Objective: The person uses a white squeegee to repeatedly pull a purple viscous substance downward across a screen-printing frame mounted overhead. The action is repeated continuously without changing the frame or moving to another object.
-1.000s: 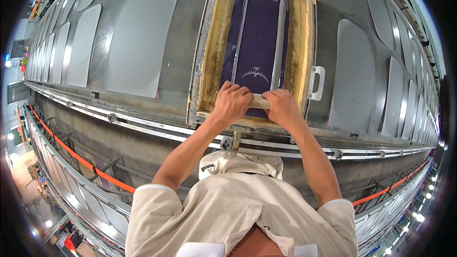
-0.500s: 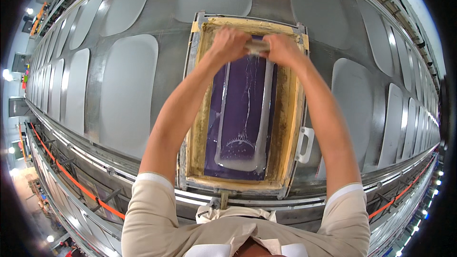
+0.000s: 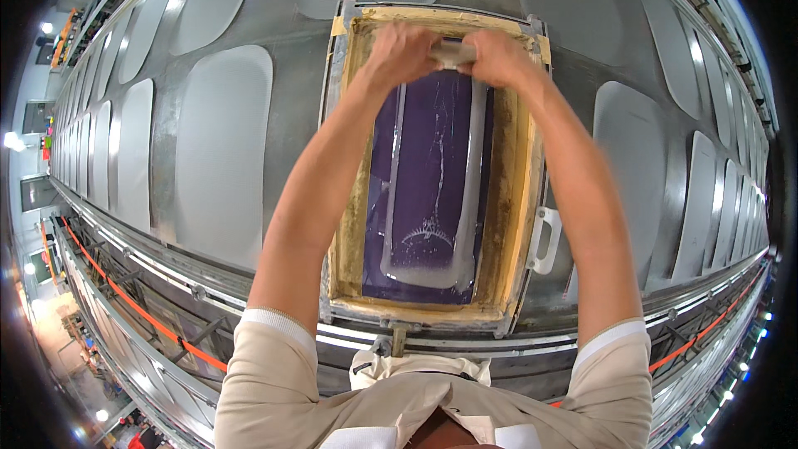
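Note:
My left hand (image 3: 405,51) and my right hand (image 3: 497,58) are both closed around a pale squeegee (image 3: 453,53) at the far end of a screen printing frame (image 3: 519,283). The squeegee lies crosswise, and its ends are hidden under my fingers. Inside the frame the purple screen mesh (image 3: 422,166) carries a shiny, clear wet film along its sides and near end. A thin line of wet streaks runs down the middle to a small arc-shaped mark. Yellowish tape or residue covers the frame's inner border.
A long metal table (image 3: 287,116) stretches to both sides, with rows of grey rounded panels (image 3: 223,150) on it. A white handle (image 3: 544,241) sticks out from the frame's right side. Metal rails (image 3: 208,293) and an orange line (image 3: 133,312) run along the near edge.
In the picture, the frame, table and both hands sit slightly higher and farther right. My hands keep their hold on the squeegee at the frame's far end.

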Motion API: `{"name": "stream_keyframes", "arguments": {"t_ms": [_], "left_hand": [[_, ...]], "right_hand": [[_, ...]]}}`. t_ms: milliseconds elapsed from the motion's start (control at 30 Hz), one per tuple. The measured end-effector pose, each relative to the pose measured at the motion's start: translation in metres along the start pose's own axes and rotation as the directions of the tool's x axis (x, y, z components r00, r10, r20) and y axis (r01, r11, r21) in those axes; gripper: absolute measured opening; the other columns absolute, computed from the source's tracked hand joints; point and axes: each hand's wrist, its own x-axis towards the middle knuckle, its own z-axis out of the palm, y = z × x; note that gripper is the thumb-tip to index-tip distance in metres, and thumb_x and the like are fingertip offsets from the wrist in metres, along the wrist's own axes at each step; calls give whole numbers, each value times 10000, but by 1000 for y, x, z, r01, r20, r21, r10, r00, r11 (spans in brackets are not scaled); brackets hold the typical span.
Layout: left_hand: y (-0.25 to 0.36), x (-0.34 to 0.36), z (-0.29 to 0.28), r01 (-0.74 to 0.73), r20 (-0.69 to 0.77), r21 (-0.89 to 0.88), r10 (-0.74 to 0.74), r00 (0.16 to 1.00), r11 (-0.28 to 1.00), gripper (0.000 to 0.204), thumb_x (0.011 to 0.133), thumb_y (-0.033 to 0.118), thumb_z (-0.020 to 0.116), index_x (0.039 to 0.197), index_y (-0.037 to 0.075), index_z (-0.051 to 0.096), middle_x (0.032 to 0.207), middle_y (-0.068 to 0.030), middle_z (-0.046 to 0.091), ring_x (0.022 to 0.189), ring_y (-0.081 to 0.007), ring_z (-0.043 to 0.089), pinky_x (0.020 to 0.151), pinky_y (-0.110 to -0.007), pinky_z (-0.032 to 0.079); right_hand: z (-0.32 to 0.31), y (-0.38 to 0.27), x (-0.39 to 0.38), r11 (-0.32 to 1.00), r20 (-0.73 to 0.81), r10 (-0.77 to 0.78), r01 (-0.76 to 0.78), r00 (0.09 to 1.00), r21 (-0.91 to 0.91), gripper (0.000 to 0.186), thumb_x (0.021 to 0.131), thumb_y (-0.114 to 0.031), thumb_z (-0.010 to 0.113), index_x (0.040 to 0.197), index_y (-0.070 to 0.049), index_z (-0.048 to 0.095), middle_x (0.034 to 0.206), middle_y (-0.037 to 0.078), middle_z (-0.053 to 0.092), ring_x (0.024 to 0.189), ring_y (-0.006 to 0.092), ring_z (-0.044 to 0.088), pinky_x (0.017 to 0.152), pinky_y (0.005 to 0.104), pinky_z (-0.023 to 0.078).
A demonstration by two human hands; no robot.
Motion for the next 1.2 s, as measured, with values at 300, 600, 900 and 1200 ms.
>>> {"name": "stream_keyframes", "arguments": {"t_ms": [300,600,900,1200], "left_hand": [[123,-232,1,-57,-2,-131,57,998,990,187,693,195,824,851,142,738,828,-41,695,808,-247,672,771,-396,464],[186,-328,-2,16,25,-64,-14,1000,998,296,657,162,815,940,131,736,1006,15,704,972,-196,635,865,-369,440],[187,-335,-12,5,2,-16,-5,1000,1000,133,700,150,709,832,147,693,911,-9,651,939,-209,612,855,-372,437],[130,-376,-46,146,0,-82,-146,989,986,162,726,173,743,884,156,713,962,23,668,980,-195,608,878,-377,432]], "right_hand": [[79,-97,-228,995,89,-59,51,994,89,217,771,-141,809,945,-39,728,874,181,721,866,359,696,816,448,543],[74,-86,-314,974,-255,132,-77,958,213,471,877,-431,748,1139,-44,690,1168,185,691,1130,346,619,991,447,475],[109,42,-300,772,-391,628,-474,672,424,389,981,-412,631,1051,-37,713,1016,161,733,940,327,696,822,411,524],[96,-63,-260,858,-593,502,-276,630,434,295,977,-295,673,882,-17,640,768,55,612,710,176,544,666,376,464]]}}
